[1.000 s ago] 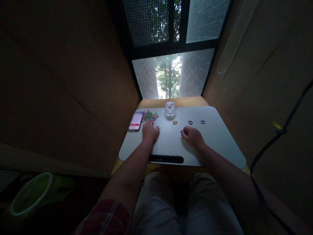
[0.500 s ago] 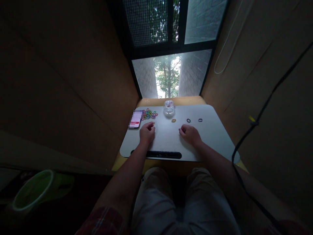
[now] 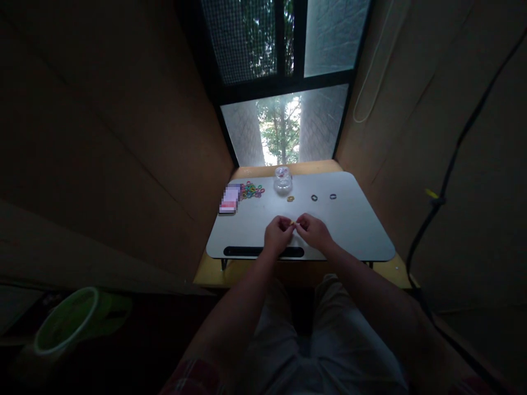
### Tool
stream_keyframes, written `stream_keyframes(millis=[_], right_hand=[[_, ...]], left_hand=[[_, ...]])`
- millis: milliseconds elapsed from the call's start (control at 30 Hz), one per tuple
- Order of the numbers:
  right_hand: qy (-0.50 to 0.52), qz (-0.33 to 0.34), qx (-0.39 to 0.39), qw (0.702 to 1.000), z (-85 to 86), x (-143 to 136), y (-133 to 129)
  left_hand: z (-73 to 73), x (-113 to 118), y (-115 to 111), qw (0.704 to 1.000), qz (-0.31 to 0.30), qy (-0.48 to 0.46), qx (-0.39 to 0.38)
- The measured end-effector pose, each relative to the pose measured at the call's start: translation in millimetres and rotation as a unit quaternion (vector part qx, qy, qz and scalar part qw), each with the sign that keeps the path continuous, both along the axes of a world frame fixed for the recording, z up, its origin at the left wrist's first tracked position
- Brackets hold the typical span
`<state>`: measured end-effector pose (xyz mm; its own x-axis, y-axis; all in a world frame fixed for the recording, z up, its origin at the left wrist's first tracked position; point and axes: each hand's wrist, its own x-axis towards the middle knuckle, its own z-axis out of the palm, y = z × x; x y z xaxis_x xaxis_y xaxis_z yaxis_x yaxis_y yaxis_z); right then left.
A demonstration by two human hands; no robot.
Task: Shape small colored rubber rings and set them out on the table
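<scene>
My left hand [image 3: 279, 235] and my right hand [image 3: 313, 230] meet over the front middle of a white lap table [image 3: 349, 219]. Their fingertips pinch a small yellow hair tie [image 3: 292, 223] between them, mostly covered by the fingers. Beyond the hands lie a yellow hair tie [image 3: 290, 199], a dark one [image 3: 314, 198] and a purplish one [image 3: 333, 196], spaced out in a row. At the back left is a pile of colourful hair ties [image 3: 252, 190].
A clear plastic jar [image 3: 282, 182] stands at the back of the table. Left of the pile lies a phone [image 3: 229, 198]. A black ledge strip [image 3: 242, 251] runs along the front edge. A black cable [image 3: 453, 159] hangs at right; a green bin [image 3: 82, 318] is on the floor.
My left hand has moved right, from near the pile to the middle, bringing the yellow hair tie. My right hand has shifted slightly to meet it, and both now pinch the hair tie.
</scene>
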<state>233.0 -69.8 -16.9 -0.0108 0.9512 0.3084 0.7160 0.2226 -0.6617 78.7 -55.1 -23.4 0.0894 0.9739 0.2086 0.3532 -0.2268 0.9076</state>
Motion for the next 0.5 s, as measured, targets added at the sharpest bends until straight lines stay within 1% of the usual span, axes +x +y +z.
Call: stream_keyframes(millis=[100, 233, 367, 500], right_hand=[[-0.010, -0.004, 0.000, 1.000, 1.2, 0.5, -0.3], [-0.005, 0.019, -0.003, 1.000, 2.2, 1.0, -1.5], [0.005, 0.045, 0.004, 0.999, 0.3, 2.4, -5.6], [0.005, 0.024, 0.000, 1.000, -1.5, 3.3, -8.1]], left_hand=[[3.2, 4.3, -6.0, 0.999, -0.020, 0.043, 0.022], [7.9, -0.9, -8.1, 0.996, -0.049, 0.062, 0.030], [7.7, -1.0, -7.6, 0.994, -0.068, 0.079, 0.028], [5.9, 0.7, -6.5, 0.994, -0.063, 0.082, 0.026]])
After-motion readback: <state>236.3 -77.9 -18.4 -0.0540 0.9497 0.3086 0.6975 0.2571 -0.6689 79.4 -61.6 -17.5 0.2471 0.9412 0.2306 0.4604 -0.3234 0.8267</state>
